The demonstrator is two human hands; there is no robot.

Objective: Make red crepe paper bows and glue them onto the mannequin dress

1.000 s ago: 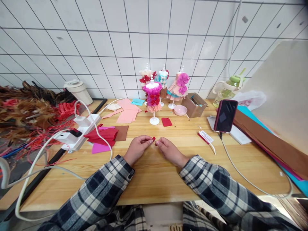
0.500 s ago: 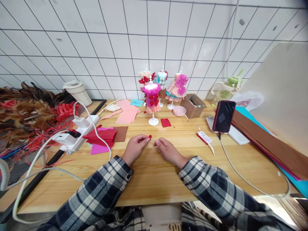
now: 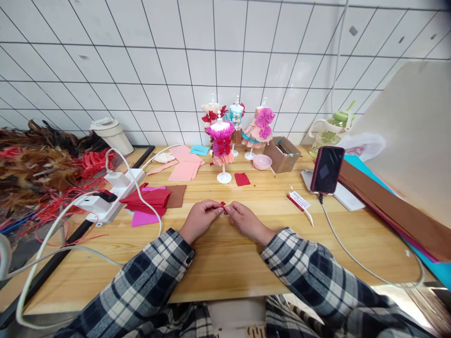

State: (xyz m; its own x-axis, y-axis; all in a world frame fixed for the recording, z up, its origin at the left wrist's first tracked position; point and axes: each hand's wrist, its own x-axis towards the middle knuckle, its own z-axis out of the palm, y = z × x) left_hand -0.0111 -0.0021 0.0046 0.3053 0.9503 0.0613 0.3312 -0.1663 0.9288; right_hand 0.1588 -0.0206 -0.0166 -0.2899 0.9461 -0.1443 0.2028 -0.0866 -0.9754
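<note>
Over the middle of the wooden table, my left hand [image 3: 201, 218] and my right hand [image 3: 245, 219] meet fingertip to fingertip. Between them is a small piece of red crepe paper [image 3: 223, 204], pinched by the thumb and forefinger of each hand. Most of the piece is hidden by the fingers. Just beyond lies a flat red paper square [image 3: 242, 179]. Behind it stands a mini dress form [image 3: 221, 145] with a magenta, red and pink paper dress. Several similar dressed forms stand farther back, one with a pink dress [image 3: 259, 126].
Folded red paper [image 3: 148, 201] and pink sheets [image 3: 185, 170] lie to the left, near a white power strip [image 3: 118, 193] with cables. A pink bowl [image 3: 262, 162], a cardboard box [image 3: 282, 157], a glue tube [image 3: 299, 202] and a propped phone [image 3: 327, 170] are to the right.
My hands have come closer together, so their fingertips now meet around the red paper. A thin strand visible between them before is now hidden.
</note>
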